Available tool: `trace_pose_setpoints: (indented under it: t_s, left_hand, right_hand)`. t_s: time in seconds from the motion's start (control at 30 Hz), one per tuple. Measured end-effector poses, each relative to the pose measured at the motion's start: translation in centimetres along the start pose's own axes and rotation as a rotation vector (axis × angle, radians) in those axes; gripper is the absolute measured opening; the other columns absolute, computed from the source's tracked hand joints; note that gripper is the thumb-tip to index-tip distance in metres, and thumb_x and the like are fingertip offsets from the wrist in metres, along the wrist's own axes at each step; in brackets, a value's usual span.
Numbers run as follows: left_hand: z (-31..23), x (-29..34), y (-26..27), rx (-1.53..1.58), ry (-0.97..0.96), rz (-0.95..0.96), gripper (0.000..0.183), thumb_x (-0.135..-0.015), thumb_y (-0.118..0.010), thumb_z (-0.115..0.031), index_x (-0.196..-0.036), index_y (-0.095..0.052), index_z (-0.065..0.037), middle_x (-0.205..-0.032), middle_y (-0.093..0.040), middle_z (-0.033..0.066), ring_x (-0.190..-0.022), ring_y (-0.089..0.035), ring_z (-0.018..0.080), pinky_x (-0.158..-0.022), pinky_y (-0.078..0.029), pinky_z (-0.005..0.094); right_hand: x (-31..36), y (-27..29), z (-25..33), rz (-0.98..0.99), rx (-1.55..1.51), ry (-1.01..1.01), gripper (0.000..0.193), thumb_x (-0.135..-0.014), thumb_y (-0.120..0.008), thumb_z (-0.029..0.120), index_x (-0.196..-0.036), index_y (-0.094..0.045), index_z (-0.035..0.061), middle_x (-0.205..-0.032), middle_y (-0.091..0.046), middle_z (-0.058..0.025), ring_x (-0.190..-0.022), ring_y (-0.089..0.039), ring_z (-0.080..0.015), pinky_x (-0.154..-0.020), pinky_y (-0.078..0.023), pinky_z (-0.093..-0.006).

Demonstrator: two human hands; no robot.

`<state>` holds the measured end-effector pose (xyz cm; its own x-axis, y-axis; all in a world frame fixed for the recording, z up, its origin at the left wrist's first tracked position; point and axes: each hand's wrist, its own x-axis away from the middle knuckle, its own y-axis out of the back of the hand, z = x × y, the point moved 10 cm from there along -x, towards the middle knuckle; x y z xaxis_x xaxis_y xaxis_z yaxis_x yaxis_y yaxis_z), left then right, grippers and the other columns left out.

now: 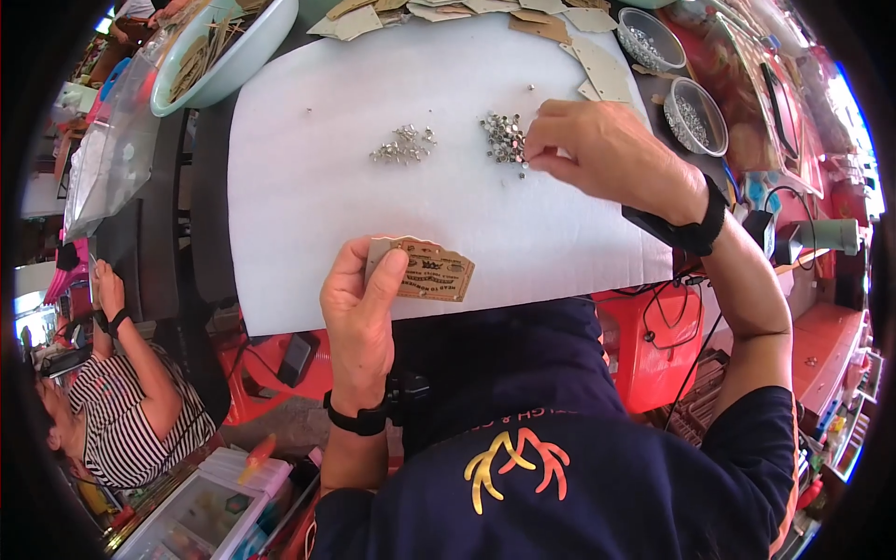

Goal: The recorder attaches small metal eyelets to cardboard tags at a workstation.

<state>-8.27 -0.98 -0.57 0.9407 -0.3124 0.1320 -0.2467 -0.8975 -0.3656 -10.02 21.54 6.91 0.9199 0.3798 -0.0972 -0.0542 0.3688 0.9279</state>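
Observation:
My left hand [359, 322] grips a flat brown printed patch [434, 271] with a curved far edge, thumb on top, above the near edge of the white sheet. Toward the right, my right hand [590, 147] reaches in beside a pile of small silvery rivet caps [502, 136]. Its thumb and fingertips are brought together in a pinch at the pile's right edge; whatever they hold is too small to name. Left of that pile lies a second one, of small shiny metal rivet posts [405, 146]. A few single pieces are scattered apart from both piles.
A white sheet [299, 205] covers the table. Flat grey-brown pieces [597, 70] line its far edge. Two clear tubs [695, 117] of metal bits stand at right, a pale basin [224, 56] at far left. At left, a person in stripes [140, 411] sits working.

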Motion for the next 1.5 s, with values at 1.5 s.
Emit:
trace_pose_setpoints:
  t_s: [1.5]
  left_hand:
    - [-0.9, -1.1, -4.3, -0.171, -0.108, 0.036, 0.019, -0.097, -0.062, -0.012, -0.108, -0.055, 0.001, -0.099, -0.065, 0.006, -0.089, -0.061, 0.0075, -0.079, -0.051, 0.024]
  right_hand:
    - [0.8, 0.2, 5.4, -0.144, -0.402, 0.001, 0.012, -0.081, -0.068, 0.004, -0.084, -0.057, 0.0014, -0.079, -0.053, -0.0057, -0.058, -0.052, -0.017, -0.054, -0.043, -0.0291]
